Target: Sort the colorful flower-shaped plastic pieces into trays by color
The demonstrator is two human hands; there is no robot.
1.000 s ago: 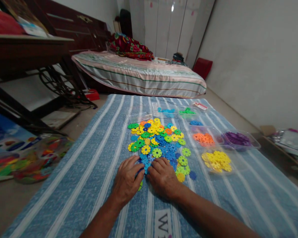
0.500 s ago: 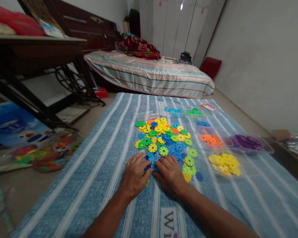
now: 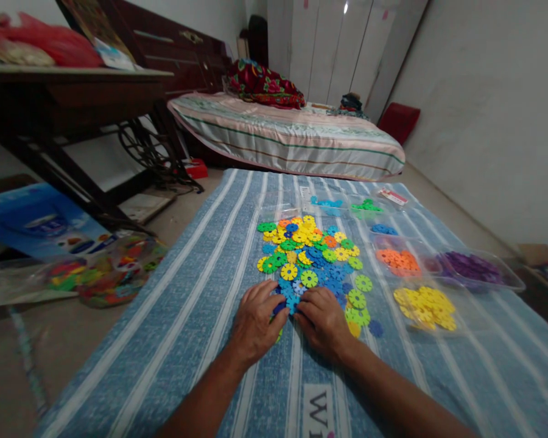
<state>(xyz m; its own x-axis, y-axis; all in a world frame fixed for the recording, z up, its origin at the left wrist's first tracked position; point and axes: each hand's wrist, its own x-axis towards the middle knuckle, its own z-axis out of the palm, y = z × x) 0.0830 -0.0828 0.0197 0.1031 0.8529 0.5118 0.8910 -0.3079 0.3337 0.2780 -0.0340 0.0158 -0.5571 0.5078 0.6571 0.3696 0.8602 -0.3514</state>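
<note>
Two hands, left (image 3: 254, 321) and right (image 3: 322, 319), rest palm-down and side by side at the near edge of a pile of discs (image 3: 313, 255) on the striped mat (image 3: 187, 304), fingers curled over blue pieces. The discs look light, stiff and slippery; best pinched by the notched rim.

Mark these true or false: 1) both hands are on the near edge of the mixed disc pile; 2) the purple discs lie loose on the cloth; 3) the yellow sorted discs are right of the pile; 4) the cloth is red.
1) True: left hand and right hand rest on the mixed pile.
2) False: the purple discs sit in a clear tray.
3) True: the yellow discs lie to its right.
4) False: the striped cloth is blue and white.
</note>
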